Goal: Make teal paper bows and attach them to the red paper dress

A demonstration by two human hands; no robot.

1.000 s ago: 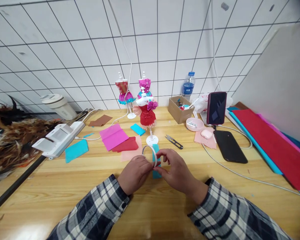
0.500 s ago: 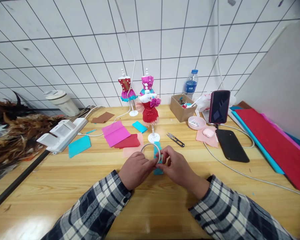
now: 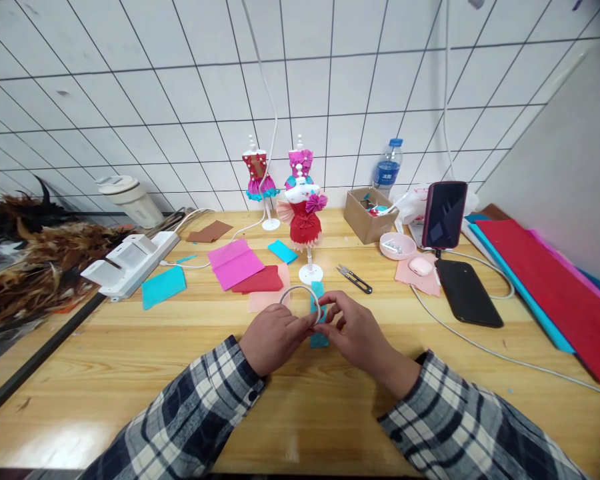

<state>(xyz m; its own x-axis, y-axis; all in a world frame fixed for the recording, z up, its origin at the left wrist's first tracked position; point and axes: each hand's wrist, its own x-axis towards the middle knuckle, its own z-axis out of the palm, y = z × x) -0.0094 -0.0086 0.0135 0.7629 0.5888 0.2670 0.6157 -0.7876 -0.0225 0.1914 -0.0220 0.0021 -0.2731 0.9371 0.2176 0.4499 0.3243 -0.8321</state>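
My left hand (image 3: 273, 337) and my right hand (image 3: 356, 333) meet over the wooden table (image 3: 130, 373), both closed on a thin white tape roll (image 3: 300, 295) held upright between them. The fingertips of my right hand pinch at the ring's right edge. Under the hands lies a small teal paper strip (image 3: 319, 317). Just behind stands a little white mannequin in a red paper dress (image 3: 305, 223). Small black thread snips (image 3: 354, 279) lie to its right.
Pink, red and teal paper pieces (image 3: 240, 263) lie left of the mannequin, with a white power strip (image 3: 130, 263) and feathers (image 3: 25, 267) further left. Two more dressed mannequins (image 3: 260, 177), a cardboard box (image 3: 367, 215), a bottle, two phones (image 3: 467, 290) and red sheets stand behind and right.
The hands stay together on the tape roll, my right fingers shifting slightly along its edge. The camera view drifted, so the scene slid a little to the right.
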